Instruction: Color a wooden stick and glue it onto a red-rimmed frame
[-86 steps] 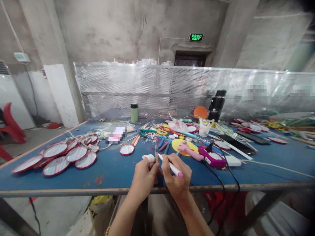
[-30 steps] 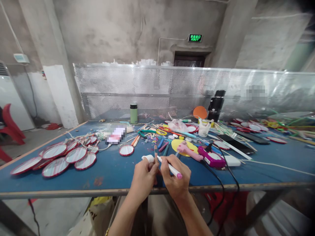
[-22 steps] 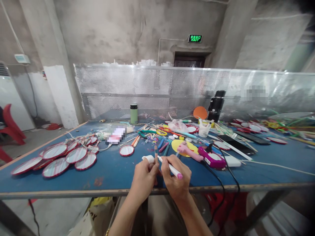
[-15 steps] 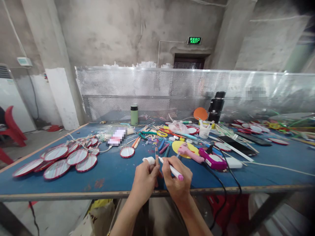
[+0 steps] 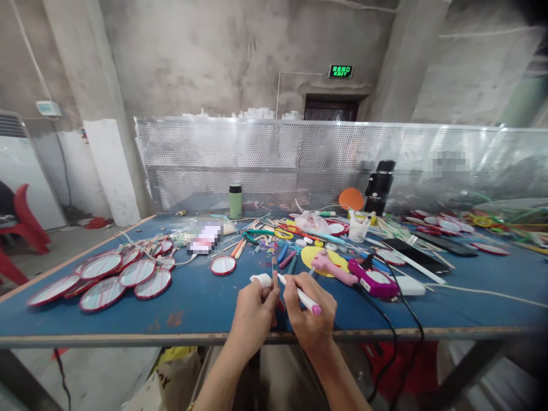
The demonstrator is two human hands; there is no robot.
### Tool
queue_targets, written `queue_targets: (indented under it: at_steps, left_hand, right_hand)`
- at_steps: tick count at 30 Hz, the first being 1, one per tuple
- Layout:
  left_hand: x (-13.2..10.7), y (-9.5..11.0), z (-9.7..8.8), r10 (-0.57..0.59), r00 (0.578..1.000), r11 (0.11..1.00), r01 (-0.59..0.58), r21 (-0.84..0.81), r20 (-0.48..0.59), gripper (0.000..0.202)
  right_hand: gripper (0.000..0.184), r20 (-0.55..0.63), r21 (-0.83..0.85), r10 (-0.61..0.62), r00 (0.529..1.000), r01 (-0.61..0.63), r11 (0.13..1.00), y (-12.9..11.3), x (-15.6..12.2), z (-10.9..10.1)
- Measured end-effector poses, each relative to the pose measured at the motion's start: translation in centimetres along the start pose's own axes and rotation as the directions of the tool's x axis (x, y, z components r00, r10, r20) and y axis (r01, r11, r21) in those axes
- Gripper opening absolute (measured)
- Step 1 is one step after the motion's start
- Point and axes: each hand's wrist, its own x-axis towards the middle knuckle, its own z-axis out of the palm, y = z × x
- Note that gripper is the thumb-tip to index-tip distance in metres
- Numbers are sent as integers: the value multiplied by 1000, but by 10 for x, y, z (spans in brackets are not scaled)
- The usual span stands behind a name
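My left hand [image 5: 256, 308] is closed around a narrow, flat wooden stick [image 5: 274, 270], held upright with a pinkish-brown face. Something white [image 5: 261, 280] covers or sits at the tip of its index finger; I cannot tell exactly what it is. Between the fingers of my right hand [image 5: 312, 311] is a white marker pen [image 5: 305, 299] with a pink end. Its tip points left at the stick, very close to it; whether the two touch is unclear. Beyond the hands lie several coloured markers [image 5: 284, 254] and a round mirror-like disc [image 5: 223, 265] with a red rim.
Red-rimmed discs [image 5: 101, 294] are piled at the left, near a phone [image 5: 205, 238]. On the right lie a pink glue gun [image 5: 333, 267], a purple device [image 5: 373, 278] with black cables, and a black tablet [image 5: 417, 255]. A green bottle [image 5: 235, 201] stands behind.
The whole view has shifted slightly, so everything appears a little further right. Both hands keep their grips on the stick and marker pen, with hardly any movement between them.
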Motion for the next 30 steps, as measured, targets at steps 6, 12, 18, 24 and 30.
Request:
queue_targets:
  at_steps: [6, 12, 18, 24, 30]
  left_hand:
    - [0, 0, 0, -14, 1000, 1000, 14, -28, 4, 33]
    - [-1, 3, -2, -1, 1000, 1000, 1, 7, 19, 31]
    - [-2, 6, -3, -2, 1000, 1000, 2, -2, 21, 28]
    - [0, 1, -1, -7, 1000, 1000, 7, -4, 2, 29]
    - [0, -1, -1, -13, 1000, 1000, 13, -10, 15, 29]
  right_hand:
    - [21, 6, 24, 14, 1000, -14, 1000, 0, -1, 0]
    - [21, -20, 29, 46, 999, -45, 999, 0, -3, 0]
    - [22, -2, 37, 54, 999, -54, 998, 0, -3, -1]
    - [23, 30, 28, 43, 999, -44, 999, -1, -2, 0]
    - [23, 18, 35, 44, 999, -45, 998, 0, -2, 1]
